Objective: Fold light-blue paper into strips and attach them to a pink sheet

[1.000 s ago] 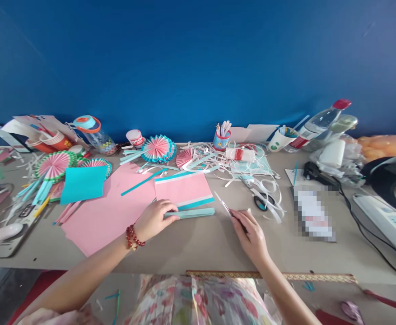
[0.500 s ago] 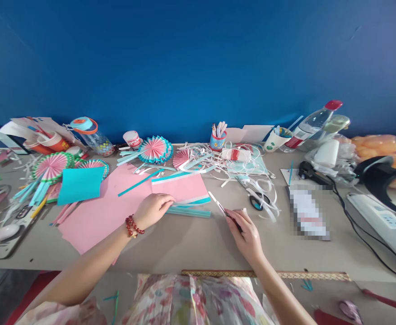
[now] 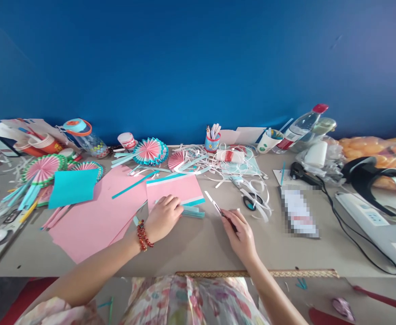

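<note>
My left hand (image 3: 164,218), with a red bead bracelet at the wrist, rests over the left end of a stack of light blue strips (image 3: 193,212); its fingers are bent together and their tips are hidden. Above it lies a pink sheet with blue and white bands (image 3: 179,189). My right hand (image 3: 240,232) is closed around a craft knife (image 3: 214,203), whose pale blade points up and left beside the strips. Larger pink paper (image 3: 92,216) and a turquoise sheet (image 3: 73,187) are on the left.
Folded paper rosettes (image 3: 150,151) and tangled white strips (image 3: 198,158) lie at the back. Scissors (image 3: 252,201) are right of centre. A bottle (image 3: 297,128), a power strip (image 3: 370,216) and a black cable stand or lie at the right. A blue wall rises behind.
My left hand has moved right and nearer me, from the banded sheet's lower edge onto the strips. The view has shifted slightly. My right hand still holds the knife.
</note>
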A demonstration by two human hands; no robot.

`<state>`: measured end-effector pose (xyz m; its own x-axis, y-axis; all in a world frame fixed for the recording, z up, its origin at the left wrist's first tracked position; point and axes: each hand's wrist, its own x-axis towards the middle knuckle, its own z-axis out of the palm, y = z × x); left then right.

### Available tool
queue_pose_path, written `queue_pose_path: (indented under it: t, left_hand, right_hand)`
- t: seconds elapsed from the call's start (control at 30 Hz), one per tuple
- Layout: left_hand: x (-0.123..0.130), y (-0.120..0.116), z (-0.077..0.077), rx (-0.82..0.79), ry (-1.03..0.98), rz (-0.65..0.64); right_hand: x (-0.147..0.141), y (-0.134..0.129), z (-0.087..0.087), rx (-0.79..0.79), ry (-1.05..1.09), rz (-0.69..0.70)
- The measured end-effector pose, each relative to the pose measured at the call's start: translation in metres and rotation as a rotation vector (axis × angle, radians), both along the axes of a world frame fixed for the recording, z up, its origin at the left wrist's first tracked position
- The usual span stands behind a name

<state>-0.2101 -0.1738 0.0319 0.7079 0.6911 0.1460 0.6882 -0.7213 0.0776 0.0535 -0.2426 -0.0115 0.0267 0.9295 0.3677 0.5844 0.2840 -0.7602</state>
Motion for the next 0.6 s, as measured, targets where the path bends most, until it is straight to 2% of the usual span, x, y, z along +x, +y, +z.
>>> queue_pose_path:
  t: [0.13, 0.3, 0.43, 0.5, 0.6]
  left_hand:
    - [-0.008, 0.004, 0.005, -0.07, -0.026, -0.078]
    - [-0.03, 0.009, 0.031, -0.126, -0.045, -0.155]
    - [-0.04, 0.013, 0.046, -0.181, -0.125, -0.157]
    - [-0.038, 0.012, 0.045, -0.277, -0.137, -0.201]
    - [-0.031, 0.007, 0.031, -0.445, -0.129, -0.329]
  right_hand:
    - [0.001, -0.001, 0.0, -0.011, 0.0, 0.004]
    - [0.001, -0.002, 0.0, -0.017, 0.012, 0.007]
    - [0.0, -0.001, 0.001, -0.006, 0.014, 0.0]
    - [0.0, -0.001, 0.001, 0.009, 0.017, -0.018]
    - [0.001, -0.002, 0.001, 0.026, 0.035, -0.058]
